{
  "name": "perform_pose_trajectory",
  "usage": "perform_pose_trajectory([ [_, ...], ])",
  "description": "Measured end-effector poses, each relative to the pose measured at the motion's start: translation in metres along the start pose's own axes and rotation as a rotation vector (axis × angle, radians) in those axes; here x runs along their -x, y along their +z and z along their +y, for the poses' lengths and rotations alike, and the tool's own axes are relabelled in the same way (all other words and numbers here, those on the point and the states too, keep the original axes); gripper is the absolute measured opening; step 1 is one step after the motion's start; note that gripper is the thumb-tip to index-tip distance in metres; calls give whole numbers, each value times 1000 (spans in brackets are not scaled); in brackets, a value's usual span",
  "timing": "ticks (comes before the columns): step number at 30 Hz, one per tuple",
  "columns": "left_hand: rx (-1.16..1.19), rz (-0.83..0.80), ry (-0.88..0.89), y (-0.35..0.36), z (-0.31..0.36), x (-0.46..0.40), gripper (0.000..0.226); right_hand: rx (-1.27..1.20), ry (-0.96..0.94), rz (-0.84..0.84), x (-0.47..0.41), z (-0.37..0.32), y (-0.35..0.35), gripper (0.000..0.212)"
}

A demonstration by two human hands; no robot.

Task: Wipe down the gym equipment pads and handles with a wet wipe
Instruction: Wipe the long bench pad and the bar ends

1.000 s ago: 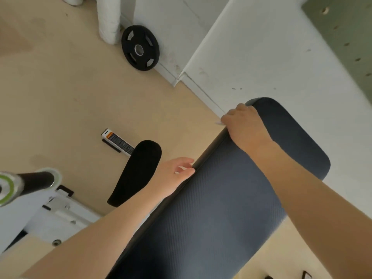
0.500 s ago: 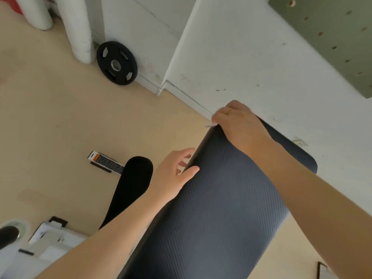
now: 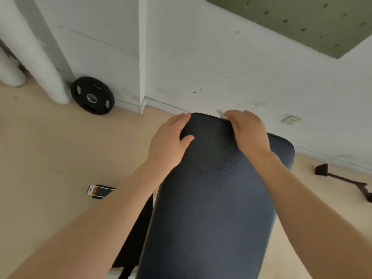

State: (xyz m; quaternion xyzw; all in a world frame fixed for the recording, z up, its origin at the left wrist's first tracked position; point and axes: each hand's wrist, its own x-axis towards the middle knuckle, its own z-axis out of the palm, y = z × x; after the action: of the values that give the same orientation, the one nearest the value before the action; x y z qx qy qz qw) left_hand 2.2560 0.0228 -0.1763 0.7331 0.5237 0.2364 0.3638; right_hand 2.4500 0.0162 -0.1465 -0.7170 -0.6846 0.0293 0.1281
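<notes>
Wet wipe (image 3: 221, 114), white, shows only as a small corner poking out past the fingertips of the right hand (image 3: 248, 130) at the far end of the bench pad (image 3: 209, 208). That hand lies over the far right edge of the pad with its fingers curled down over the wipe, pressing it against the pad's rim; most of the wipe is hidden beneath the hand. Left hand (image 3: 171, 140) sits on the far left corner of the pad, fingers laid straight over the edge and thumb resting on the top surface, holding nothing. Both hands are close together at the same end, with a strip of bare pad between them.

Bench pad is dark, with a fine ribbed texture, and runs from the near edge of the view toward the wall (image 3: 221, 63). Floor (image 3: 50, 150) is pale wood. A black weight plate (image 3: 92, 95) leans against the white wall beside a white pipe (image 3: 38, 57). A small labelled packet (image 3: 100, 191) lies on the floor left of the bench. A black bracket (image 3: 342, 178) lies on the floor to the right, and a green pegboard (image 3: 302, 19) hangs on the wall above. A wall socket (image 3: 290, 119) sits low on the wall.
</notes>
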Motion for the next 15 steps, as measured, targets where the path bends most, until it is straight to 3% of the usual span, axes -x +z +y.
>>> perform_pose_trajectory([
  [2, -86, 3, -4, 1, 1, 1, 58, -189, 101, -10, -1, -10, 2, 28],
  [5, -136, 10, -7, 1, 6, 1, 58, -294, 35, -121, -12, -31, 6, 32],
  [10, -206, 28, -3, 2, 7, 3, 57, -231, -86, -270, -18, -11, -7, 30],
  [15, -194, 33, 5, 5, 5, 2, 56, -126, 90, -154, -9, 14, -11, 26],
])
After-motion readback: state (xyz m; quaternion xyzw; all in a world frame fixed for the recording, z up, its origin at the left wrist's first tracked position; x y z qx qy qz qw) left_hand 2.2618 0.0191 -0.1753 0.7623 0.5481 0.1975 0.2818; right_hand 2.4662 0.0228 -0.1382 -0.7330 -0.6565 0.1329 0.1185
